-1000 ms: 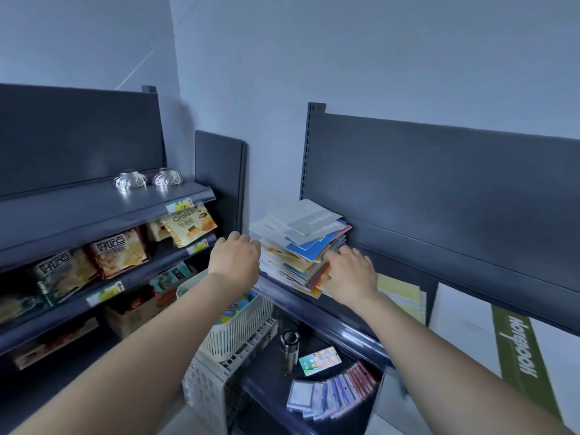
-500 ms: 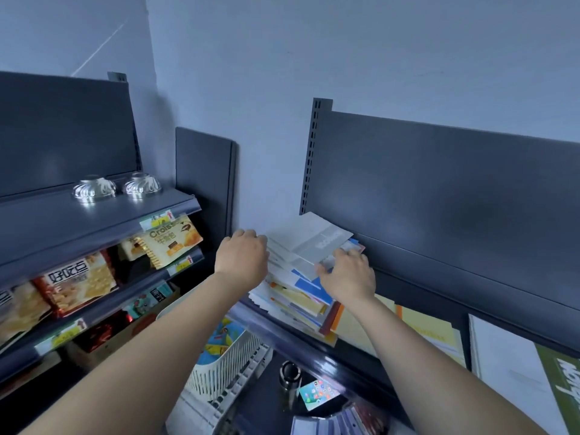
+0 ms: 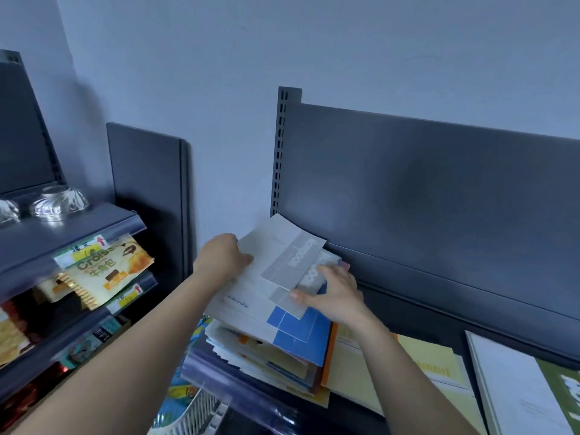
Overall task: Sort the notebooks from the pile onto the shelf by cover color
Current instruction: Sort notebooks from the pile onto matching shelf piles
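fingers (image 3: 243, 258) of the left hand (image 3: 224, 259) curl round the left edge of the grey notebooks (image 3: 282, 255) topping the pile (image 3: 276, 350) on the shelf (image 3: 204, 370); the right hand (image 3: 337, 298) pinches their right side. lifting could drag the skewed pile off the edge.

The green-banded notebook (image 3: 518, 387) is cut off by the right edge.

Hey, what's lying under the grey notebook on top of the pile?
A second grey notebook, offset toward the right, then a white-and-blue notebook. Lower covers show only as edges; their colours are mostly hidden.
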A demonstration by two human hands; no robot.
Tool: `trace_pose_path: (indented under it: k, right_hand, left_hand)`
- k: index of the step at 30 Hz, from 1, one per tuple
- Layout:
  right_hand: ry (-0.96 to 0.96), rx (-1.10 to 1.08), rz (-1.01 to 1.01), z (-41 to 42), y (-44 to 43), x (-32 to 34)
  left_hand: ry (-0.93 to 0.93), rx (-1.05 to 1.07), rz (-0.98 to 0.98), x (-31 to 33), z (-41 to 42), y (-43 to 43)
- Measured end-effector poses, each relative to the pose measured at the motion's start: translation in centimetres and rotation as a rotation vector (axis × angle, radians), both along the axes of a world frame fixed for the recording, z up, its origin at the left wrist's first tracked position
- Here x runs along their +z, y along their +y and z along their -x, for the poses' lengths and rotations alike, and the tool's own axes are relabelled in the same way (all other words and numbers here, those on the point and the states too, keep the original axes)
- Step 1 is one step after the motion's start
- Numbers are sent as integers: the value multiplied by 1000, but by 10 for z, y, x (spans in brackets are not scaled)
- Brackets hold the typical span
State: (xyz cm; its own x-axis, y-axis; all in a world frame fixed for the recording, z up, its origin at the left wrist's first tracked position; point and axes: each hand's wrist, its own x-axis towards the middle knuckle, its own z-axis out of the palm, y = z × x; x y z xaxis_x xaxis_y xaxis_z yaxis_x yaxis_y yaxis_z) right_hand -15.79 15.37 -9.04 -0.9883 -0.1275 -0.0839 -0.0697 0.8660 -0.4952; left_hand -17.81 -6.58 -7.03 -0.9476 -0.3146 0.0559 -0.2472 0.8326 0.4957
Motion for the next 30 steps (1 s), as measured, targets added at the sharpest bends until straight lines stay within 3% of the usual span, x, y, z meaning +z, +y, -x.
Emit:
trace_pose_path:
  k: [2, 6, 8, 14, 25, 30]
  right_hand:
    - [-37, -86, 89, 6, 5, -7]
    - [-123, -254, 577, 2, 12, -20]
    - [-186, -317, 706, -4, 11, -20]
    - [-38, -506, 563, -21, 10, -22]
    - [459, -724, 736, -75, 24, -15]
    - [622, -817, 682, -115, 47, -11]
  left_hand:
    - [11, 11, -111, -1, 5, -7]
    - [55, -5, -278, -8, 5, -11]
    - [89, -5, -317, -11, 1, -12]
    - [213, -16, -400, -10, -12, -20]
    - [406, -174, -641, 16, -49, 10]
    - [400, -275, -793, 10, -69, 45]
